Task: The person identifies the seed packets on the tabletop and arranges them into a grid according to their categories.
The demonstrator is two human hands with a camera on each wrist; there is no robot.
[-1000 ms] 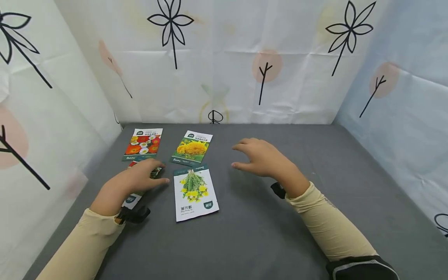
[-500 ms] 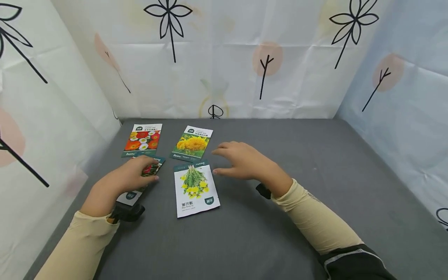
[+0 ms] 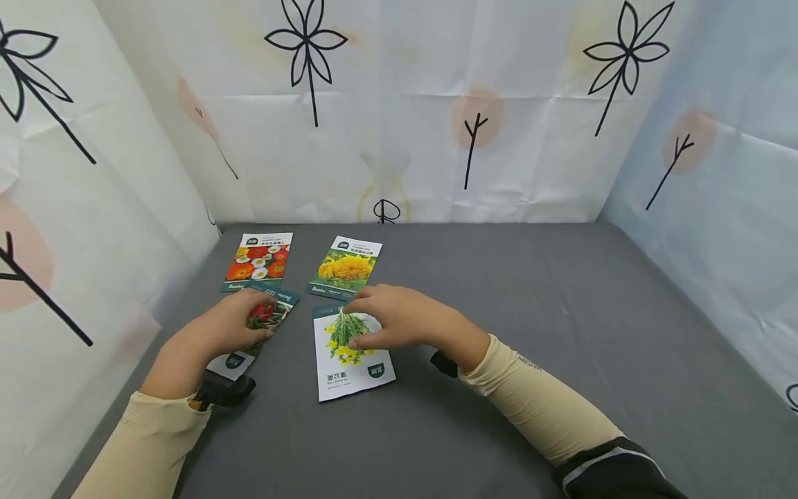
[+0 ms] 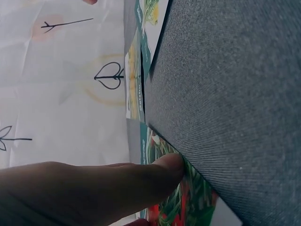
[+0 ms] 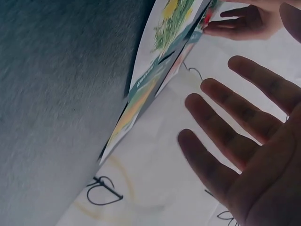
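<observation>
My left hand (image 3: 215, 333) rests over a seed packet with red and green pictures (image 3: 277, 312), covering its middle. In the left wrist view, the thumb (image 4: 164, 172) lies along that packet's face. My right hand (image 3: 405, 317) hovers above a white seed packet with a bunch of yellow flowers (image 3: 352, 381), hiding its upper right part. In the right wrist view, the right fingers (image 5: 225, 136) are spread and hold nothing. This white packet lies with its printed lettering upside down.
Behind the left hand lies a seed packet with red, orange and white flowers (image 3: 258, 263). A packet with yellow-orange flowers (image 3: 346, 269) lies to its right. All rest on a grey tabletop (image 3: 561, 312), walled by white patterned cloth (image 3: 399, 69).
My right hand has moved left and nearer, from beside the packets to above the white one. My left hand has shifted slightly left, showing more of the red and green packet.
</observation>
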